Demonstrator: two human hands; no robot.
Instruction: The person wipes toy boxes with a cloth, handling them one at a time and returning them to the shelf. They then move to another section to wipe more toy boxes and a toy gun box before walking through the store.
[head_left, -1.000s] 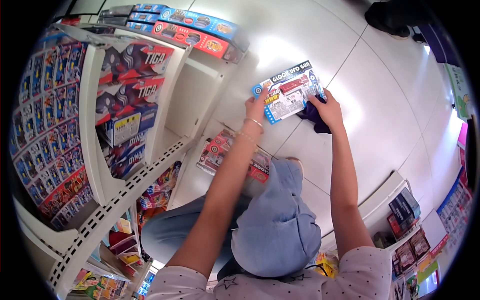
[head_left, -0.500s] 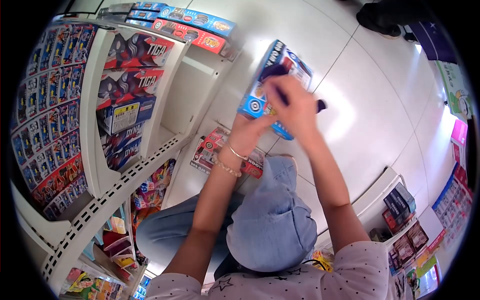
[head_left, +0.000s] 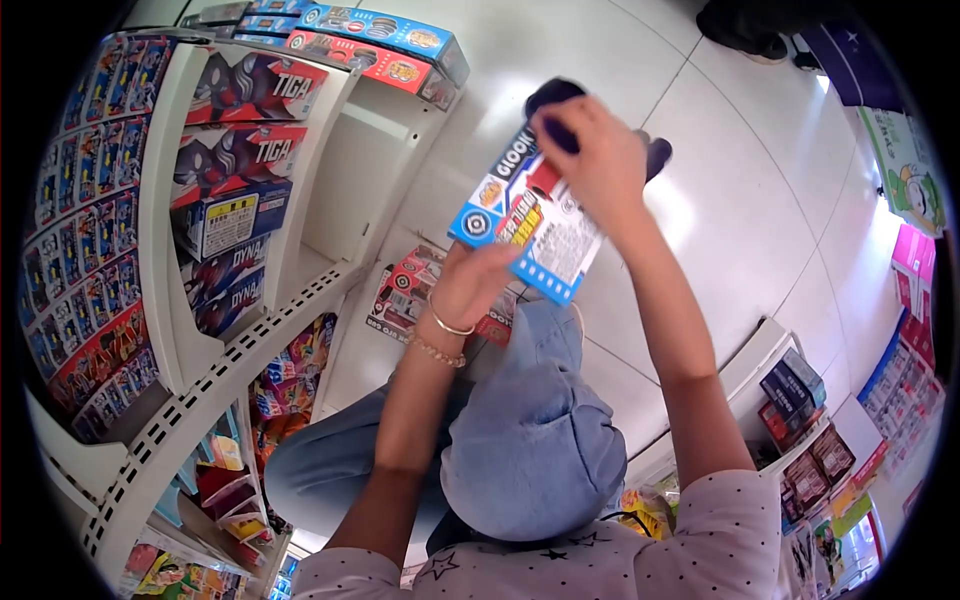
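A blue and white toy box point(head_left: 555, 245) with printed lettering and a round target logo is tilted up over the floor. My left hand point(head_left: 475, 285) grips its lower left edge, fingers partly hidden behind it. A bunched dark purple cloth point(head_left: 556, 95) is in my right hand point(head_left: 605, 165), its ends sticking out on both sides near the top of the box. My right hand covers part of the box's printed face. On the floor beside my left wrist lies a red toy box point(head_left: 400, 295) with a similar target logo.
To my left stands a white shelf unit point(head_left: 170, 220) with red TIGA boxes point(head_left: 245, 160) and hanging card packs. Blue and red boxes point(head_left: 385, 45) are stacked at its far end. A person's dark shoe point(head_left: 745, 40) is at the far right. Small boxes point(head_left: 790, 390) sit on a right-hand shelf.
The blue box has turned so more of its white printed face shows, and it has come slightly nearer. The cloth in my right hand has shifted toward the top of the box.
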